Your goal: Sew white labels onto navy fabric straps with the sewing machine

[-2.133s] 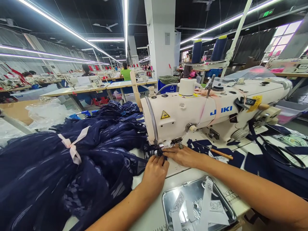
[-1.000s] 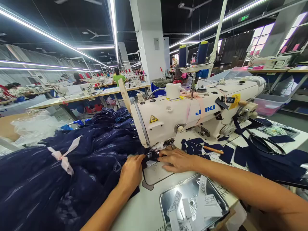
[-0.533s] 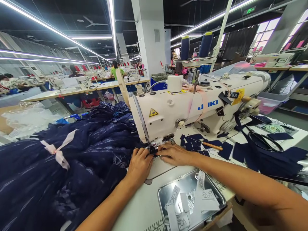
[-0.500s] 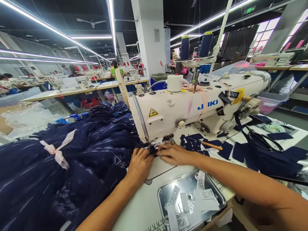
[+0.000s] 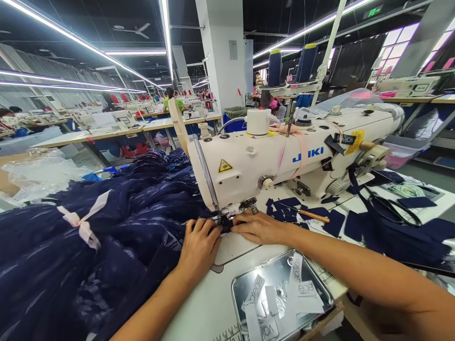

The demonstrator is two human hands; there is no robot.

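Observation:
At the needle end of a white sewing machine (image 5: 245, 166), a small dark piece of navy fabric (image 5: 224, 230) lies under the presser foot (image 5: 225, 219). My left hand (image 5: 201, 241) bears down on it from the left, fingers bent and pressed onto the cloth. Close on the right of the foot, my right hand (image 5: 261, 228) has its fingertips together at the cloth's edge, partly hidden by the foot. A large heap of navy garments (image 5: 121, 255) reaches up to my left hand, with a pale tied ribbon (image 5: 82, 222) on top.
A metal tray (image 5: 280, 265) with white printed labels sits at the table's front. Navy cut pieces (image 5: 334, 222), a wooden-handled tool (image 5: 314, 216) and black-handled scissors (image 5: 391, 208) lie to the right. Thread cones (image 5: 273, 68) stand behind; a person (image 5: 170, 99) is farther back.
My left hand has shifted slightly left, away from the presser foot, baring more dark cloth. My right hand stays nearly in place beside the foot.

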